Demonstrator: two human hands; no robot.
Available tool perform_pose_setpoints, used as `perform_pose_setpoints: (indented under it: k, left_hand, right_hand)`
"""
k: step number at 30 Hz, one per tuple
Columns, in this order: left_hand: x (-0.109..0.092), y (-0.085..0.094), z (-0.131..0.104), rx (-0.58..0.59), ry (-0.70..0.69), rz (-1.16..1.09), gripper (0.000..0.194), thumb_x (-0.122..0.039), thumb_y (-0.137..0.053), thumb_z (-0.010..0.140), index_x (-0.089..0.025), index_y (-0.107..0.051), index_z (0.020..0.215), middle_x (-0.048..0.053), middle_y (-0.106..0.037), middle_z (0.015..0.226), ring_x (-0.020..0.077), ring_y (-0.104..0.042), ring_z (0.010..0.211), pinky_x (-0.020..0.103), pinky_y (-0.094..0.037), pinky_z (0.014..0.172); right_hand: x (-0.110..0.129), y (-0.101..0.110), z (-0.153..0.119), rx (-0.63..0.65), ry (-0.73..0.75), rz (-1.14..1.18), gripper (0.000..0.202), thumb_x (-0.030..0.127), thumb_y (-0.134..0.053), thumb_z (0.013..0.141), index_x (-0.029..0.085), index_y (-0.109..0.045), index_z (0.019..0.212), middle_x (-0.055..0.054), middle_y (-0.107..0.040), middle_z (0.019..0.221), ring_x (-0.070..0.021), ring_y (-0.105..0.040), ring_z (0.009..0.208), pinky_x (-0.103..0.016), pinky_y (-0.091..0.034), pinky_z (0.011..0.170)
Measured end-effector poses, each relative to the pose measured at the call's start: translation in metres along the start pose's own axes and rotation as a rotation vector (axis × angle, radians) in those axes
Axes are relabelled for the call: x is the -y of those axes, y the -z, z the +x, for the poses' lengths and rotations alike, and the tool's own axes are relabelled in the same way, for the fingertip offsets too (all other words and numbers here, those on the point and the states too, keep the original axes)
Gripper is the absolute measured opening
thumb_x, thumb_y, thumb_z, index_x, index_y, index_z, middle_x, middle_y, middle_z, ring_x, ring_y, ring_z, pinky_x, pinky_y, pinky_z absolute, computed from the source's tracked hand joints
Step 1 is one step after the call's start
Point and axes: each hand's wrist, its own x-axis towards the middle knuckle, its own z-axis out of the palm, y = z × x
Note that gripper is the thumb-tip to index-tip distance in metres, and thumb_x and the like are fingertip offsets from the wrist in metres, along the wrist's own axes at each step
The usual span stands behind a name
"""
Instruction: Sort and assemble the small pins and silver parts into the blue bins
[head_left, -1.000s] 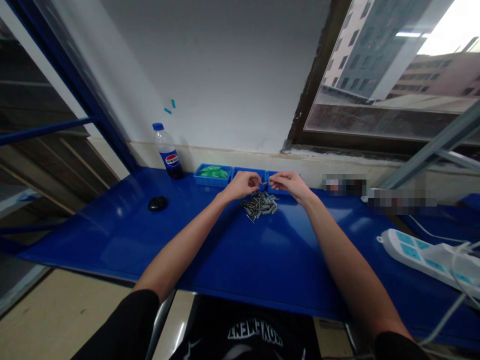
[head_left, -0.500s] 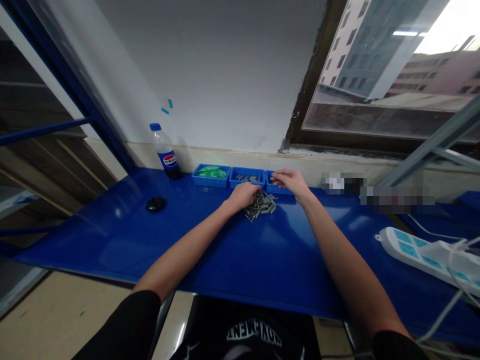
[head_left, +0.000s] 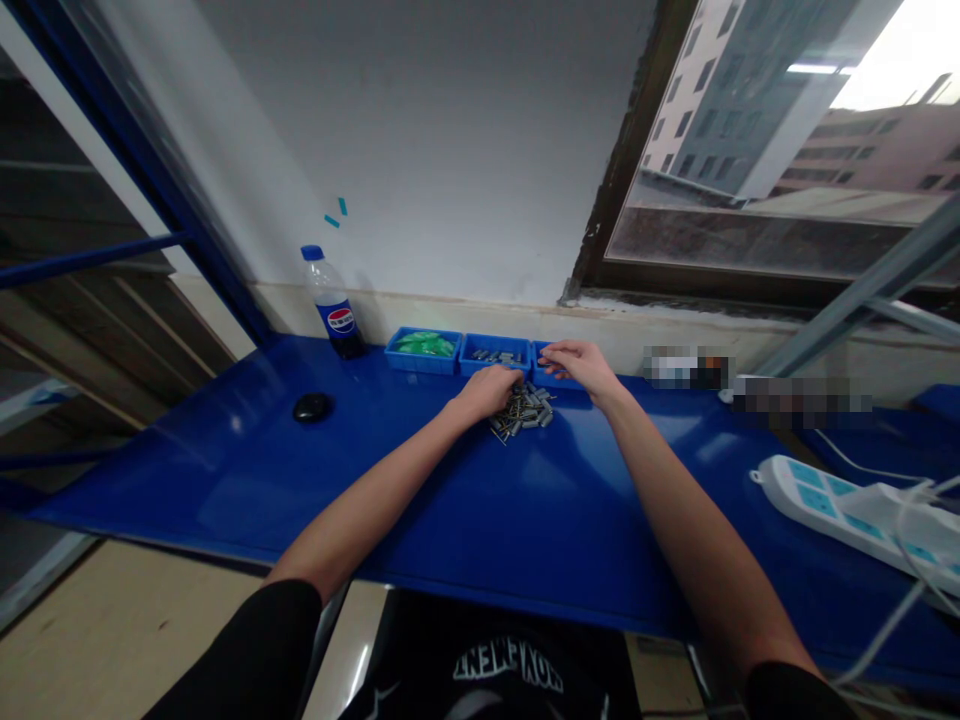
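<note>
A loose pile of small grey metal cylinders and screw-like pins [head_left: 531, 408] lies on the blue tabletop [head_left: 480, 510]. At the pile's left edge is my left hand [head_left: 489, 391], its fingers curled down and pressed together; whatever they pinch is hidden. My right hand [head_left: 585, 368] hovers over the right blue bin [head_left: 541, 367], thumb and fingers drawn together, and anything between them is too small to make out. The middle blue bin [head_left: 495, 368] holds several small grey cylinders. Green pieces fill part of the left blue bin [head_left: 422, 364].
Left of the bins stands a cola bottle [head_left: 337, 315] against the wall. A black mouse-like object [head_left: 312, 407] rests on the left side of the table. To the right lie a white power strip [head_left: 840, 510] and its cables, near a grey metal frame [head_left: 862, 290].
Both hands stay almost where they were. The fingers of my right hand shift slightly over the right bin, and my left fingers remain at the pile.
</note>
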Motion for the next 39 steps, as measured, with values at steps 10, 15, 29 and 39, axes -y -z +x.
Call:
perform_pose_setpoints:
  k: [10,15,29,39]
  left_hand:
    - [0.005,-0.01,0.001,0.052,-0.026,0.035,0.043,-0.001,-0.049,0.086,-0.016,-0.062,0.124,0.015,-0.07,0.106,0.026,-0.068,0.094,0.032,-0.053,0.081]
    - [-0.002,-0.002,0.0,0.054,-0.022,0.109,0.041,0.0,-0.049,0.085,-0.012,-0.062,0.122,0.019,-0.069,0.11,0.0293,-0.067,0.103,0.035,-0.054,0.085]
    - [0.0,0.0,-0.002,0.098,-0.005,0.024,0.035,-0.005,-0.049,0.088,-0.021,-0.064,0.116,0.012,-0.072,0.106,0.0259,-0.07,0.095,0.031,-0.051,0.08]
    - [0.002,0.011,0.002,0.092,-0.031,0.033,0.037,0.0,-0.055,0.083,-0.016,-0.069,0.113,0.016,-0.069,0.112,0.0267,-0.069,0.101,0.032,-0.053,0.085]
  right_hand:
    - [0.002,-0.004,-0.003,0.007,-0.019,-0.009,0.007,0.018,-0.071,0.09,0.015,-0.076,0.092,-0.008,-0.08,0.085,-0.0103,-0.069,0.063,-0.017,-0.051,0.054]
    - [0.003,-0.007,-0.005,0.018,-0.015,-0.009,0.006,0.016,-0.07,0.09,0.014,-0.076,0.091,-0.007,-0.079,0.083,-0.0105,-0.069,0.062,-0.017,-0.051,0.053]
    - [0.004,-0.009,-0.006,0.032,-0.02,-0.004,0.006,0.016,-0.071,0.09,0.014,-0.076,0.089,-0.007,-0.079,0.082,-0.0103,-0.068,0.061,-0.017,-0.05,0.052]
    - [0.0,-0.008,-0.003,0.039,-0.007,-0.007,0.006,0.021,-0.074,0.087,0.015,-0.077,0.09,-0.008,-0.08,0.084,-0.0113,-0.069,0.062,-0.017,-0.051,0.053]
